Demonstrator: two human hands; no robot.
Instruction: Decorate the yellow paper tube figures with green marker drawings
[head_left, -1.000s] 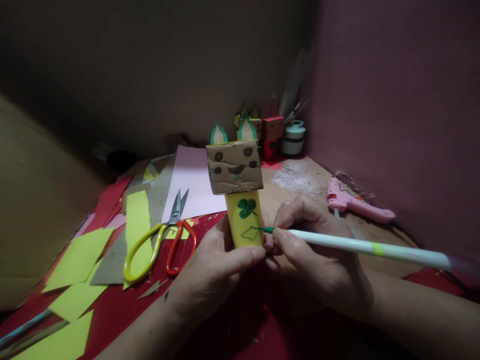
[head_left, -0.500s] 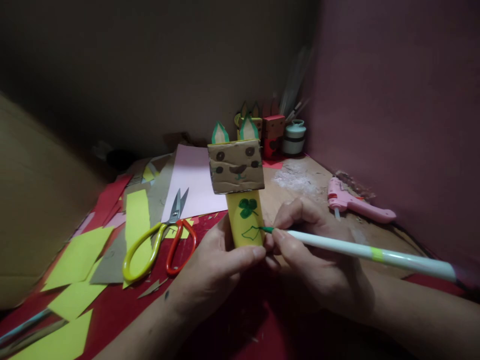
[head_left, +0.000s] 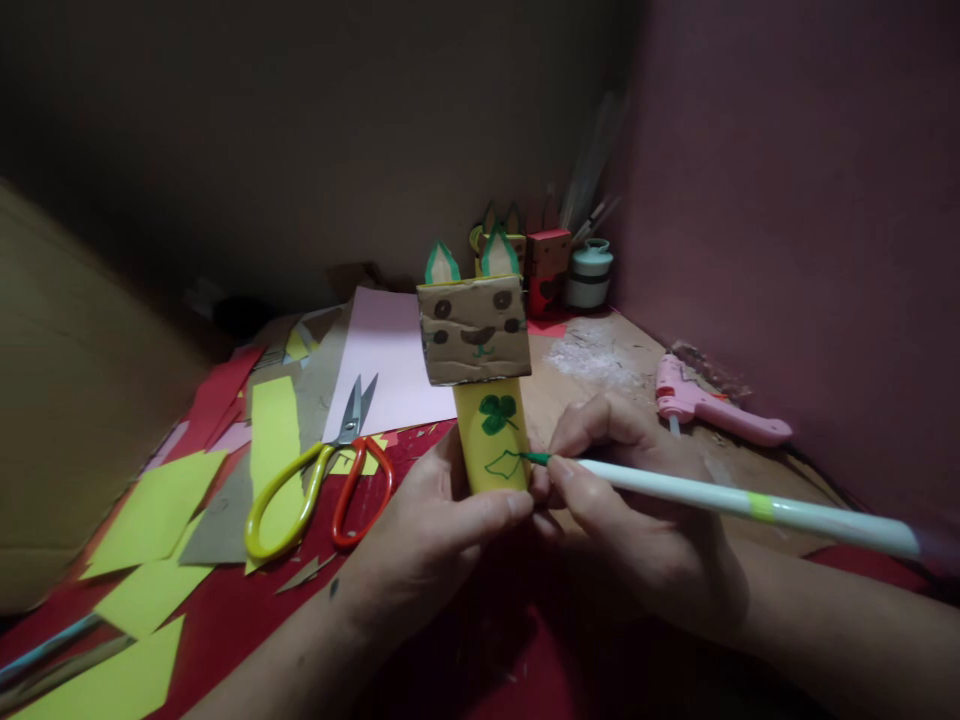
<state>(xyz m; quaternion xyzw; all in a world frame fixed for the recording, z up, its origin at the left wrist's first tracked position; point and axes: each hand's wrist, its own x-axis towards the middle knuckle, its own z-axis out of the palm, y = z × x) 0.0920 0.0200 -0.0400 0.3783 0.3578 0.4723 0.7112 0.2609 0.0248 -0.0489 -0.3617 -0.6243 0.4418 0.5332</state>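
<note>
My left hand (head_left: 442, 510) is wrapped round the lower part of a paper puppet (head_left: 474, 335), its thumb across the front. The puppet has a cardboard face with drawn eyes, nose and mouth, two green-edged ears, and a yellow tube body (head_left: 472, 440). A filled green clover and, below it, a green outline of a pointed shape are drawn on the body. My right hand (head_left: 630, 500) pinches a white felt-tip pen (head_left: 690, 490) near its green tip. That tip is at the right end of the outline; whether it touches the paper I cannot tell.
Scissors (head_left: 352, 430) with yellow and red handles lie left, among yellow paper pieces (head_left: 161, 510) and a pink sheet (head_left: 386, 350). A pink glue gun (head_left: 712, 405) lies right. Behind stand a red puppet (head_left: 547, 265), another yellow one, and a pale blue jar (head_left: 589, 275).
The puppet, both hands and the pen have shifted very slightly right. The green outline looks the same, and both grips are unchanged.
</note>
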